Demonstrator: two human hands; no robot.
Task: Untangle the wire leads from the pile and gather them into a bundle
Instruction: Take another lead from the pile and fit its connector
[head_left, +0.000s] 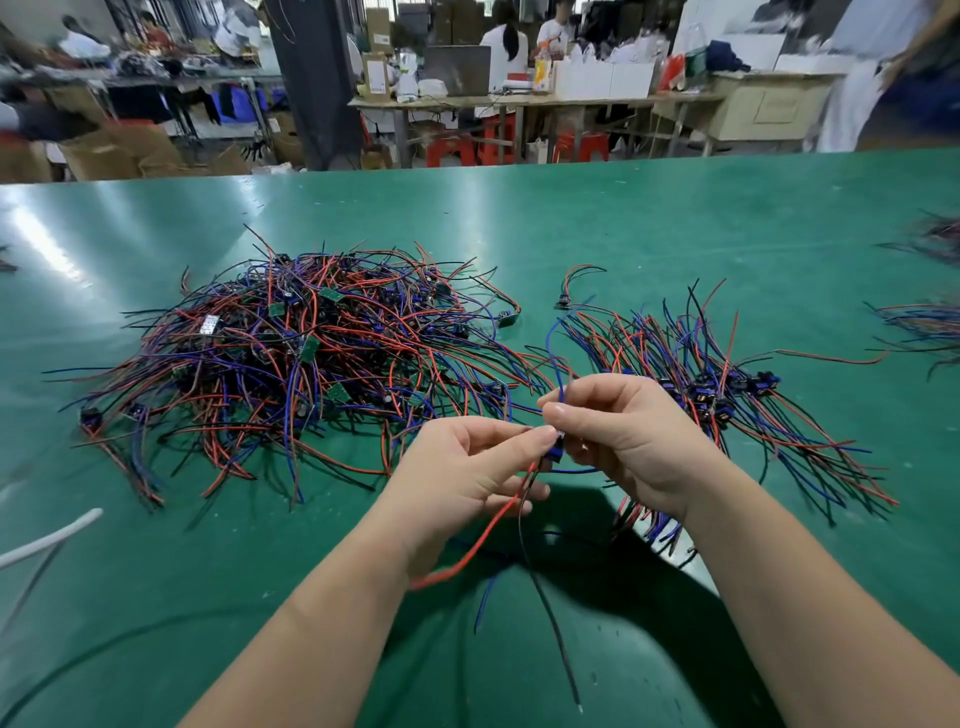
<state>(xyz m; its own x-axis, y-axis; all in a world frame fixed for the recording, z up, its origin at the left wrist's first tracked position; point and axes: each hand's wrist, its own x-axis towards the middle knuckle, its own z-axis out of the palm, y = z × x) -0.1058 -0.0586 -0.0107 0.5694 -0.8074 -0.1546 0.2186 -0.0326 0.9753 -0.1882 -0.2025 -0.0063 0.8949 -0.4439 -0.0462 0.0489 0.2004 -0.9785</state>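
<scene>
Holding a single lead (549, 457) up off the green table (675, 234), we seem to be midway through the sorting step: one piece is out of the tangle and being straightened before it joins the rest. Nearest us, its red and black tails hang loose below our hands, the black one trailing lowest. Our left hand (467, 470) pinches the lead at its small blue component between thumb and forefinger; our right hand (631, 447) pinches it from the other side, with a blue wire rising out of that grip. The two hands are almost touching, lifted clear of the tabletop.

Beyond and to the left lies the tangled pile (301, 353), large and well apart from our left hand. To the right, just past our right hand, sits the gathered bundle (727, 400), its components roughly lined up. The next move, we judge, calls for checking that no tail snags on the pile, then laying this lead alongside the bundle with its component end matching the others. Most of the pile is yet to sort.
</scene>
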